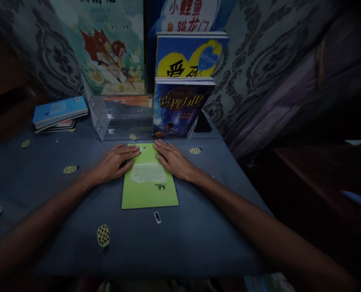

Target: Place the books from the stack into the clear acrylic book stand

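Both hands lay flat and open on a green book [150,188]. The left hand [115,162] pressed its upper left edge, fingers stretched toward the top corner. The right hand [172,160] covered the upper right edge, palm down. Neither hand gripped anything.

The green book lay closed and flat near the middle of the table [198,243], its cover showing a pale text panel between the two hands. The table wore a blue cloth [46,182] scattered with yellow dotted ovals [103,235]. A small tag [157,217] sat on the cloth just below the book's lower edge, apart from it.

Just beyond the fingertips stood a clear stand [119,115], with a dark book [180,107] upright at its right end. Behind that rose a yellow book [189,54] with a blue border. A picture book [107,48] with a red-caped cartoon figure stood behind the stand's left half.

A stack [60,113] of thin books, a light blue one on top, lay at the table's far left, well apart from the hands. A grey patterned wall covering [259,61] closed in the scene behind. The right side was too dark to read.
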